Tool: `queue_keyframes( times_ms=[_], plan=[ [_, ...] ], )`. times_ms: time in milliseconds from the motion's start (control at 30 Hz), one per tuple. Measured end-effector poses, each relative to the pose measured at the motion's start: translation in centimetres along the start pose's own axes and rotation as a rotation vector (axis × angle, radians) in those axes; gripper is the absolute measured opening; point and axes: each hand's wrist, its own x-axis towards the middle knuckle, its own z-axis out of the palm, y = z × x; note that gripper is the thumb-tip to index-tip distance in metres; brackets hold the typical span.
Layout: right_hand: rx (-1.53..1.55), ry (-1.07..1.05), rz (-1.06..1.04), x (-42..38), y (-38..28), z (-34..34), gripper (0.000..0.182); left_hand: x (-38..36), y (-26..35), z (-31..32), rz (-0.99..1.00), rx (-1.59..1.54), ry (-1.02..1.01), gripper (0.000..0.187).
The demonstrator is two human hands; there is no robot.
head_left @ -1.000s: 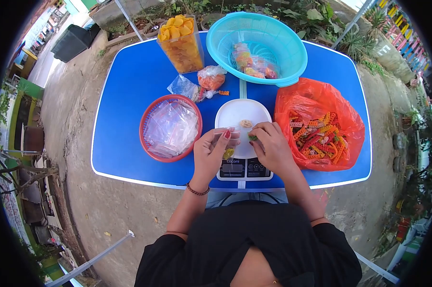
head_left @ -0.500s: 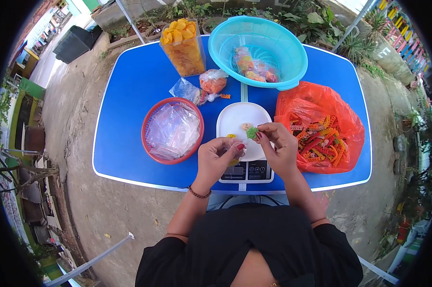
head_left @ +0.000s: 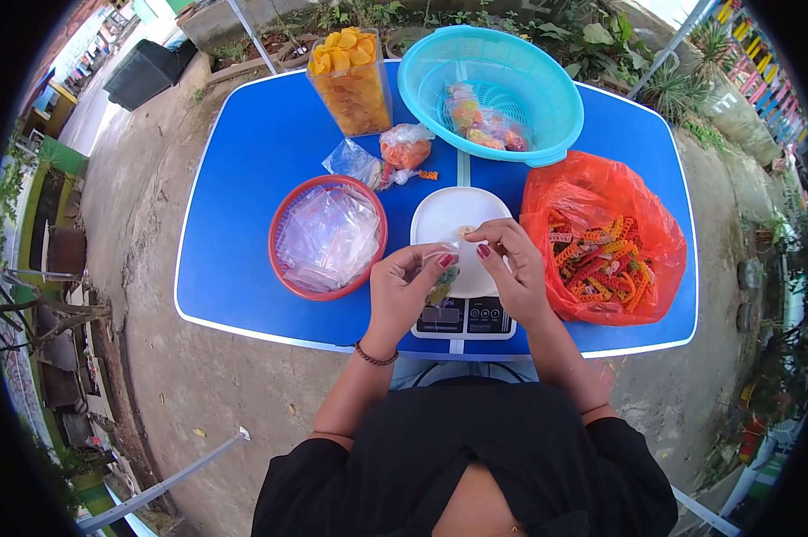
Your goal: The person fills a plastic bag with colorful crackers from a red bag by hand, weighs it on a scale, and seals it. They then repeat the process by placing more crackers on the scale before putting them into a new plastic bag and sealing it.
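Observation:
My left hand (head_left: 406, 285) is closed on a small clear bag (head_left: 443, 279) with green and yellow pieces in it, over the front of the white scale (head_left: 431, 215). My right hand (head_left: 514, 273) is at the bag's right side, fingers bent with the thumb near the index finger; whether it holds anything is too small to tell. A pale snack piece (head_left: 465, 231) lies on the scale's tray beside my right fingertips. To the right, a red plastic bag (head_left: 663, 246) holds colourful curly snacks (head_left: 605, 259).
A red basket (head_left: 383, 237) of clear bags is on the left of the blue table (head_left: 234, 206). Behind stand a clear container of orange chips (head_left: 354, 89) and a turquoise basin (head_left: 547, 80) with filled bags. Knotted bags (head_left: 406, 148) lie between them.
The green piece has left my right fingertips and green now shows inside the clear bag. My right hand has moved slightly left, closer to the bag. The whole view has shifted slightly.

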Motion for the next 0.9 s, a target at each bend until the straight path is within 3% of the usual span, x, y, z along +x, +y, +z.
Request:
queue_keyframes(
  times_ms=[33,133,333,467,633,733,833,900],
  plan=[
    [-0.051,0.036,0.027,0.1,0.4,0.2,0.019,0.1,0.3,-0.2,0.006,-0.017,0.022,0.024],
    [-0.576,-0.037,-0.3,0.5,1.4,0.9,0.021,0.5,0.2,-0.5,0.06,-0.124,0.079,0.028],
    [-0.701,-0.093,-0.364,0.1,1.2,2.3,0.027,0.6,-0.1,-0.9,0.009,-0.388,0.159,0.03],
    [-0.484,-0.08,-0.269,0.1,2.1,1.6,0.031,0.4,0.8,-0.5,-0.065,-0.396,0.136,0.031],
    [-0.142,0.031,-0.058,-0.1,0.4,0.0,0.031,0.1,-0.1,-0.2,-0.038,-0.157,0.014,0.024],
    [0.137,0.14,-0.043,-0.8,1.1,0.0,0.026,-0.1,-0.3,0.1,-0.036,-0.062,-0.045,0.022],
    [0.196,0.151,-0.141,-0.5,0.5,-0.1,0.019,-0.2,0.0,0.4,-0.043,-0.032,-0.082,0.022],
    [0.208,0.122,-0.093,-0.7,0.5,-0.1,0.016,-0.3,0.1,0.5,-0.056,-0.022,-0.102,0.022]
  ],
)
